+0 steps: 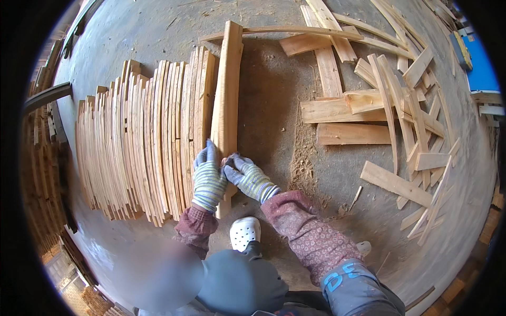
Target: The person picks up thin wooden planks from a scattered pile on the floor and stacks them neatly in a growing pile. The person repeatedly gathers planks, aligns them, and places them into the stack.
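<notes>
A long pale wooden board [227, 100] stands out at the right end of a row of boards, its near end between my arms. My left hand [209, 176], in a striped knit glove with grey fingers, rests along the board's left side, gripping it with the fingers pointing away from me. My right hand [247, 178], gloved alike, reaches across the board and meets the left hand there. Its fingers are bent and pressed together. A small dark reddish spot shows between the hands; what it is cannot be made out.
Left of the board, many thin boards [142, 142] stand packed side by side. Loose planks [361, 134] lie in a jumbled heap on the right. A long narrow strip [295, 30] lies beyond the board. Sawdust [304, 163] streaks the concrete floor. My white clog [245, 233] is close to the board's near end.
</notes>
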Action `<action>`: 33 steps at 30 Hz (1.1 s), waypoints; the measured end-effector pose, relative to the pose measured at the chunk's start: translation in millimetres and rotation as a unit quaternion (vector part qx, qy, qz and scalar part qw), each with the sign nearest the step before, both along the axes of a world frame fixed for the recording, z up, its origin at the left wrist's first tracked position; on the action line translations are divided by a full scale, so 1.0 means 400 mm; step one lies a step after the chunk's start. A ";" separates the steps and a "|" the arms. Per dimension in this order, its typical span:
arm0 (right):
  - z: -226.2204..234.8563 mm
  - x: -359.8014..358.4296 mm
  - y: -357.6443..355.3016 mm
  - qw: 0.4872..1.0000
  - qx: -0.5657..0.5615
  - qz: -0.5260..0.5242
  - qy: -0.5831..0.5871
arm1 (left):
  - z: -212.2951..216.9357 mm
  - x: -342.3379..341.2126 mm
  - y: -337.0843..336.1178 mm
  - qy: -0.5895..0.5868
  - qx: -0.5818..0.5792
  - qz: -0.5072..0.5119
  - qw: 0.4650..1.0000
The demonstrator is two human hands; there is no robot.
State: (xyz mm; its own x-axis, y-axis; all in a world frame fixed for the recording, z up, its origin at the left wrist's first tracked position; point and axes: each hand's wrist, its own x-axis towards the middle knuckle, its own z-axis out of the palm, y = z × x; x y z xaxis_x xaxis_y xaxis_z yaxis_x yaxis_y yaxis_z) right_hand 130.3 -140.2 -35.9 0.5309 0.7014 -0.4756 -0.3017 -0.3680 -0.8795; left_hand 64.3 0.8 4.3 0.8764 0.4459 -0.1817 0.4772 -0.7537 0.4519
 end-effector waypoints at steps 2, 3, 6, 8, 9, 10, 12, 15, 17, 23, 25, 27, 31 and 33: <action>-0.010 -0.019 0.017 0.996 -0.055 0.019 -0.066 | -0.006 0.005 0.020 -0.001 -0.118 0.032 0.992; -0.017 -0.025 0.025 0.996 -0.080 -0.024 0.015 | -0.011 0.017 0.018 -0.004 -0.060 -0.004 0.998; 0.025 0.016 -0.013 0.993 -0.037 0.057 0.101 | 0.012 0.098 0.002 -0.082 0.122 -0.007 0.989; 0.072 0.066 -0.034 0.982 -0.143 0.124 0.007 | 0.020 0.170 -0.003 -0.003 0.117 0.004 0.993; 0.039 0.074 -0.069 0.990 -0.113 0.072 -0.040 | 0.017 0.212 -0.018 0.039 0.136 -0.001 0.990; 0.008 0.084 -0.107 0.993 -0.082 0.020 -0.088 | 0.014 0.237 -0.022 0.081 0.155 -0.006 0.985; 0.035 0.157 -0.165 0.996 -0.033 -0.086 -0.006 | -0.021 0.231 -0.010 0.063 0.149 -0.009 0.987; 0.041 0.352 -0.241 0.983 -0.118 -0.114 -0.078 | -0.042 0.212 -0.011 0.033 0.137 -0.027 0.990; 0.084 0.507 -0.251 0.934 -0.213 -0.096 -0.270 | -0.050 0.190 -0.014 0.020 0.142 -0.043 0.989; 0.136 0.846 -0.130 0.643 -0.482 0.020 -0.594 | -0.055 0.196 -0.013 0.002 0.098 -0.034 0.995; 0.126 0.924 -0.103 0.610 -0.507 0.052 -0.607 | -0.048 0.202 -0.015 -0.006 0.086 -0.041 0.995; 0.100 0.969 -0.073 0.606 -0.534 0.030 -0.589 | -0.053 0.198 -0.012 -0.012 0.082 -0.044 0.996; 0.062 1.027 -0.039 0.627 -0.569 0.028 -0.531 | -0.061 0.200 -0.012 -0.009 0.051 -0.052 0.997; 0.063 1.038 -0.039 0.576 -0.567 0.098 -0.581 | -0.063 0.198 -0.009 -0.001 0.043 -0.054 0.998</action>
